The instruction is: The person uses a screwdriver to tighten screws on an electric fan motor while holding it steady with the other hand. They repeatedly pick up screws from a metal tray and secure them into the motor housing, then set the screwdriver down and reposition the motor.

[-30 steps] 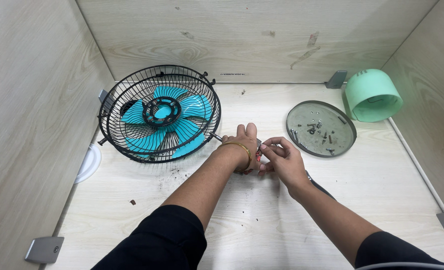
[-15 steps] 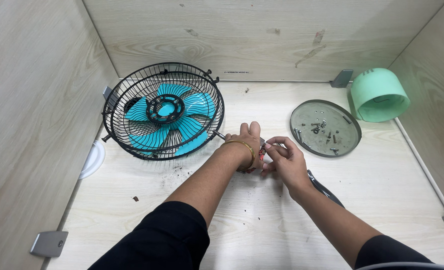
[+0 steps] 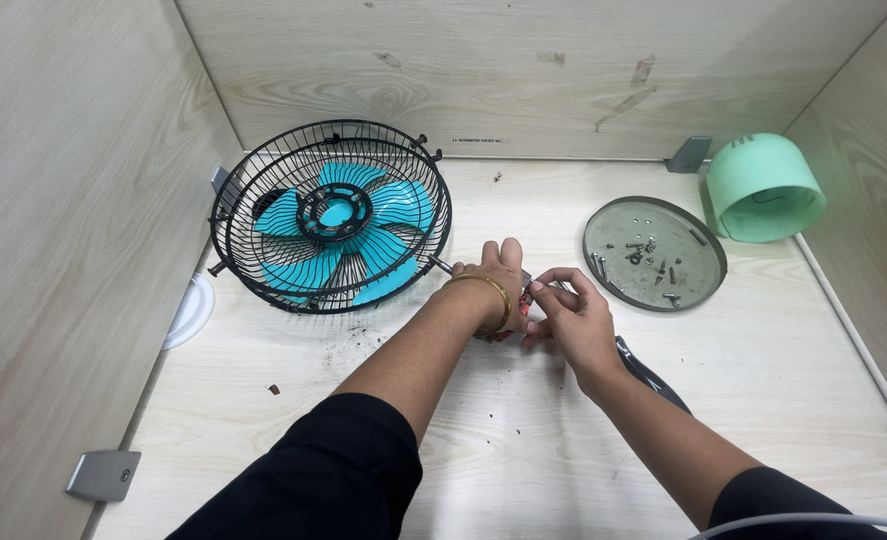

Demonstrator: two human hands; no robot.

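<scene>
A black wire-cage fan [image 3: 332,215] with teal blades leans at the back left of the wooden table [image 3: 764,370]. My left hand [image 3: 499,280], wearing a gold bangle, rests just right of the cage with its fingers curled around a small metal part. My right hand [image 3: 569,310] meets it, pinching the same small part [image 3: 530,287] with its fingertips. What the part is cannot be made out. A dark tool handle [image 3: 649,375] lies on the table under my right forearm.
A round grey plate [image 3: 699,285] holding several screws lies at the right. A mint-green cylindrical cover [image 3: 764,188] lies on its side in the back right corner. A white disc [image 3: 189,310] sits by the left wall. Wooden walls enclose three sides.
Both hands stay together at the same spot beside the fan. The view has shifted slightly; nothing else has visibly moved.
</scene>
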